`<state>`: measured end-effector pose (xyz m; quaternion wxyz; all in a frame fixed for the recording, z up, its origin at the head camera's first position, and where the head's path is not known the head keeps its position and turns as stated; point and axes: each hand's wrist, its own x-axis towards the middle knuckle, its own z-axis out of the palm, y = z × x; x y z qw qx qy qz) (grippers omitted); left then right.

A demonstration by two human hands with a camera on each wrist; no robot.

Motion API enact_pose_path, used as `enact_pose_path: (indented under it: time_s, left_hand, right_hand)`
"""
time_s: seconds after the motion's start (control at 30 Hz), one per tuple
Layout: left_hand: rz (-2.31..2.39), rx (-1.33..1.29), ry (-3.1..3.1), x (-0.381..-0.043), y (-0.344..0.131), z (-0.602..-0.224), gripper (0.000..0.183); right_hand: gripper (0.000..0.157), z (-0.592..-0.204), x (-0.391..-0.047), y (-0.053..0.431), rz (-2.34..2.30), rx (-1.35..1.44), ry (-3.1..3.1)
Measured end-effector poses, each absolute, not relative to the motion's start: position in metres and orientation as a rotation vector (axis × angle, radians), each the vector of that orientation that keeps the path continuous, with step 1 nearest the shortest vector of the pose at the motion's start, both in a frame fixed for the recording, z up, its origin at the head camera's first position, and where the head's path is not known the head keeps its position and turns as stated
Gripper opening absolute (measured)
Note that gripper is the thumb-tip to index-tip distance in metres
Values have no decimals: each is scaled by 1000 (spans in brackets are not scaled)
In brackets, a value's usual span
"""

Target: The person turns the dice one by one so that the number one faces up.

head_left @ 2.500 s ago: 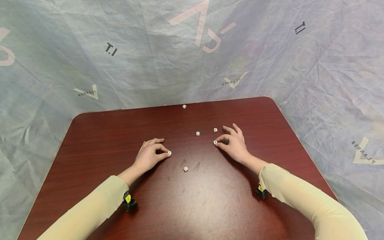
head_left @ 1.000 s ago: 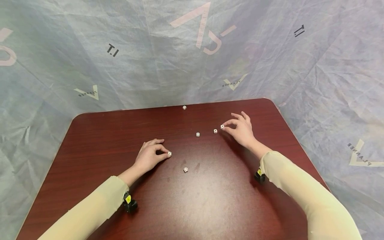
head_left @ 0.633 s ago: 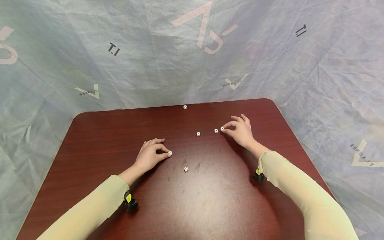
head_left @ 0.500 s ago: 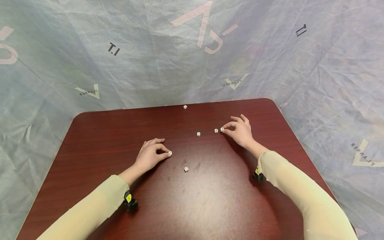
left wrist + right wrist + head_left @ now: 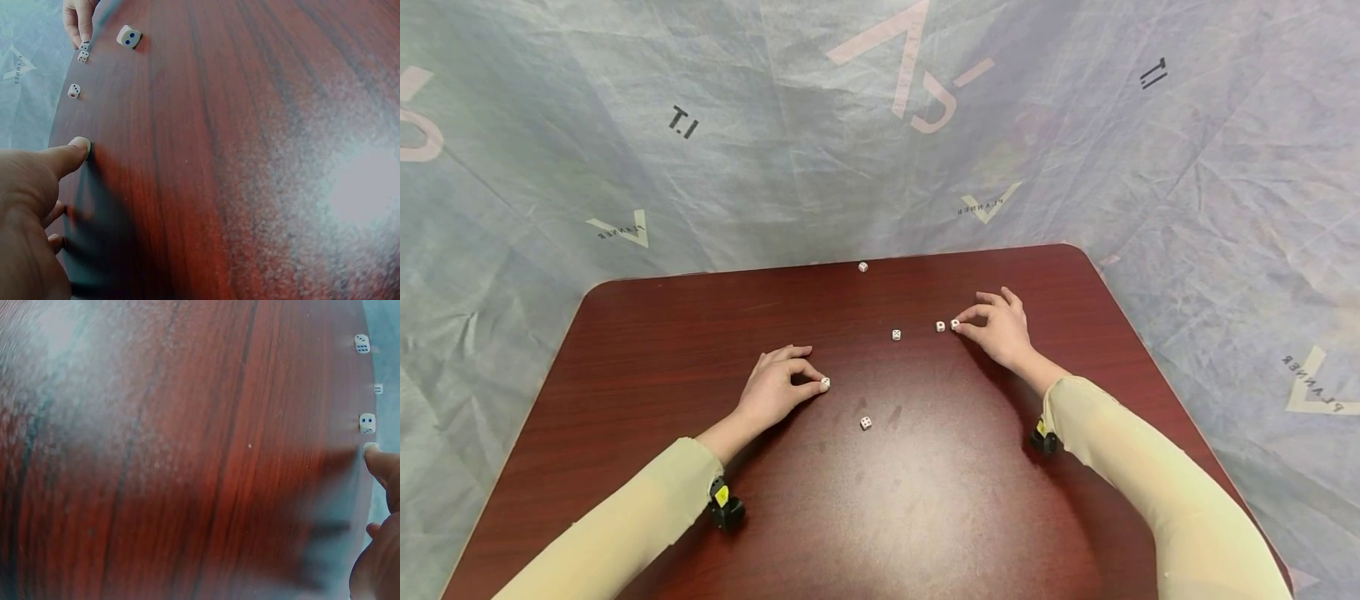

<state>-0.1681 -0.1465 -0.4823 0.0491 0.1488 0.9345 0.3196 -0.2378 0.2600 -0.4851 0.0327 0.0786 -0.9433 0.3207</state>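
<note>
Between thumb and index finger, my left hand (image 5: pixel 772 385) pinches a white die (image 5: pixel 825 382) at the table's left middle. In the left wrist view the thumb (image 5: pixel 78 145) hides most of that die. Farther back on the right, my right hand (image 5: pixel 1002 329) pinches a second white die (image 5: pixel 955 324), its other fingers spread. Just left of that die sits another die (image 5: pixel 940 327), with a narrow gap between them. The right wrist view shows this neighbouring die (image 5: pixel 367 423) close to the right thumb (image 5: pixel 375 453).
A lone die (image 5: pixel 897 335) lies left of the right-hand pair. Nearer the body is one more die (image 5: pixel 866 423), and another (image 5: pixel 862 267) rests by the far edge. The dark red wooden table (image 5: pixel 880 517) meets a grey printed cloth (image 5: pixel 737 183) behind it.
The right hand has carried its die away from the body and slightly right, round to the right side of the neighbouring die, then down a little. The left hand has stayed in place.
</note>
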Motion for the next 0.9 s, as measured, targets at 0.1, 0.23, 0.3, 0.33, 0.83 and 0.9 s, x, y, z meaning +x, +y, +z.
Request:
enact_pose_path:
  time_s: [0.1, 0.23, 0.3, 0.33, 0.83, 0.9]
  left_hand:
    - [975, 452, 2846, -168, -147, -482, 10]
    - [976, 445, 2843, -167, -146, -482, 10]
    - [974, 442, 2845, -167, -146, -482, 10]
    - [972, 442, 2845, -167, -146, -481, 10]
    - [980, 448, 2844, -166, -146, -479, 10]
    - [980, 448, 2844, -167, -146, -479, 10]
  right_hand:
    - [14, -486, -238, 260, 985, 239, -2909]
    - [14, -487, -238, 259, 978, 241, -2914]
    - [14, -488, -238, 259, 979, 242, -2916]
    - [14, -488, -238, 259, 980, 242, -2917]
    - [15, -489, -238, 259, 973, 243, -2920]
    - [15, -489, -238, 259, 974, 241, -2921]
